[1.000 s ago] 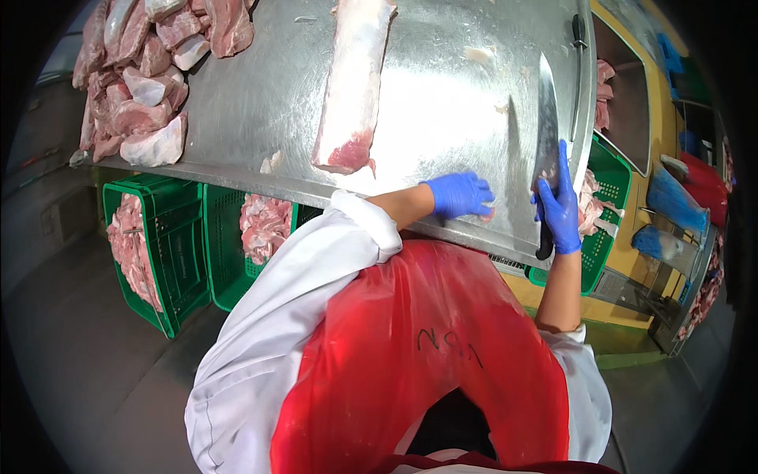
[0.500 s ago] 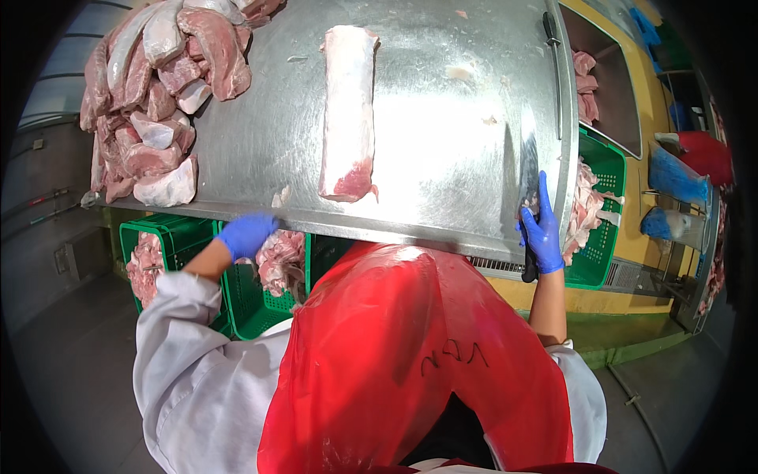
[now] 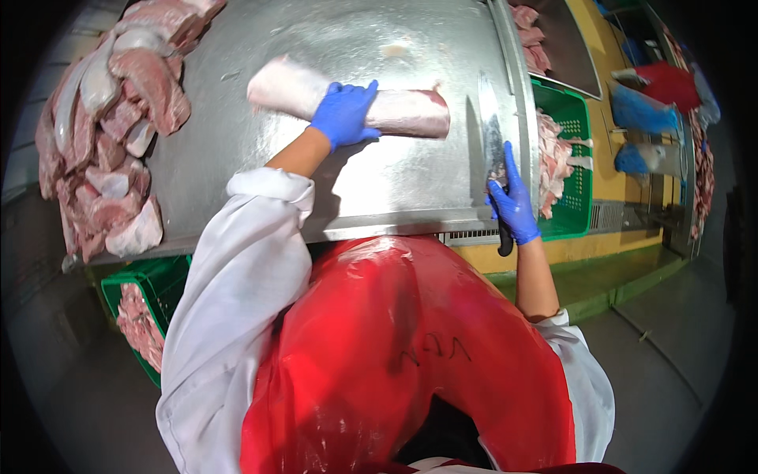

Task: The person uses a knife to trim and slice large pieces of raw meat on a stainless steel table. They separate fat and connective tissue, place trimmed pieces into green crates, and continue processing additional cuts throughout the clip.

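Note:
My left hand (image 3: 346, 114), in a blue glove, grips a long pale pork loin (image 3: 414, 112) that lies crosswise on the steel work table (image 3: 213, 166), its fingers bent over the meat at the middle. Further right, my right hand (image 3: 512, 197), also gloved in blue, is closed on the black handle of a large knife (image 3: 491, 118), whose blade points away from me along the table's right side, flat or nearly so against the surface. A heap of meat pieces (image 3: 110, 118) covers the table's left end.
A green crate of trimmings (image 3: 553, 166) stands beyond the table's right edge, below a steel bin of meat (image 3: 533, 39). Another green crate (image 3: 146, 320) is low at the left. Blue and red bagged items (image 3: 647, 114) lie further right. A red apron covers my front.
My left hand has moved from the table's front edge up onto the loin, which has swung from lengthwise to crosswise. My right hand still holds the knife.

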Motion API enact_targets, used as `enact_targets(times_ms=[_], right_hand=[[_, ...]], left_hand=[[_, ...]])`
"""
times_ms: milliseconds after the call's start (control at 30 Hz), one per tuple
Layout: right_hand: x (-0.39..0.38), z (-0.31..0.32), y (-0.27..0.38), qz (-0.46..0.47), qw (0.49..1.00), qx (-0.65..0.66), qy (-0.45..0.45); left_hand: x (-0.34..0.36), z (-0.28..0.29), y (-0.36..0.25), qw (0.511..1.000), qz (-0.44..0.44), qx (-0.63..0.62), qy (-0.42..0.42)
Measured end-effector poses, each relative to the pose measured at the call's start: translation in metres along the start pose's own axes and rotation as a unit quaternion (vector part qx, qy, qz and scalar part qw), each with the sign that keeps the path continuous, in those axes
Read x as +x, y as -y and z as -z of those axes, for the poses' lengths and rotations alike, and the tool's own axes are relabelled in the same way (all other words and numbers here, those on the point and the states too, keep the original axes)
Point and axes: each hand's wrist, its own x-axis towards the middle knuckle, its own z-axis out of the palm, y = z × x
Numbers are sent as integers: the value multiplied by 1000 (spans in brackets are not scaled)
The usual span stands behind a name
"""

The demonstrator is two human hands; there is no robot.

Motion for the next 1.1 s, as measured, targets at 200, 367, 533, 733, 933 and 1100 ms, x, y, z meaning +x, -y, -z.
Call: enact_targets(times_ms=[200,367,533,733,933,1100], right_hand=[[34,-17,-33,-22,996,89,-17],[98,-55,-26,52,992,72,-88],[116,-79,-12,60,987,93,-115],[54,-102,-24,55,988,134,-51],[120,-94,7,51,985,148,-78],[83,-130,-14,114,975,179,-60]], left_hand=[[0,19,2,983,150,-44,101],[3,19,27,934,206,-227,183],[5,10,30,916,210,-278,201],[-1,-2,40,910,209,-303,191],[8,6,37,909,183,-302,220],[5,9,42,914,175,-292,219]])
